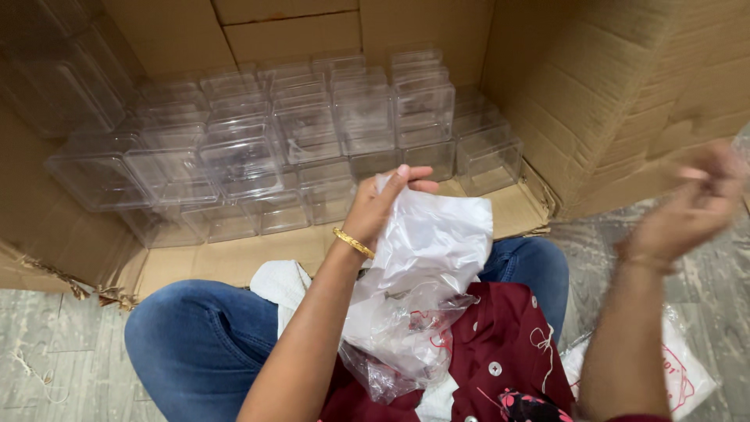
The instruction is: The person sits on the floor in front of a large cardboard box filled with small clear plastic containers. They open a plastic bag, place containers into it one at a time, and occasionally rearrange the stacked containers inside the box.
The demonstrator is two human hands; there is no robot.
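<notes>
My left hand [384, 202], with a gold bangle on the wrist, grips the top edge of a white plastic bag [437, 242] and holds it up over my lap. Crumpled clear plastic wrap [406, 332] hangs below the bag onto a maroon buttoned garment [500, 344]. My right hand [695, 207] is raised at the right, blurred by motion, its fingers curled; whether it holds anything is unclear. Just beyond my left hand stand several clear plastic boxes [312, 133], stacked in rows inside a large cardboard carton [594, 94].
The carton lies on its side, open toward me, with its flap [234, 258] flat on the grey floor [55, 352]. My knees in blue jeans [195, 336] sit before it. A white cloth [281, 283] lies on my lap. A clear printed bag [687, 371] lies at right.
</notes>
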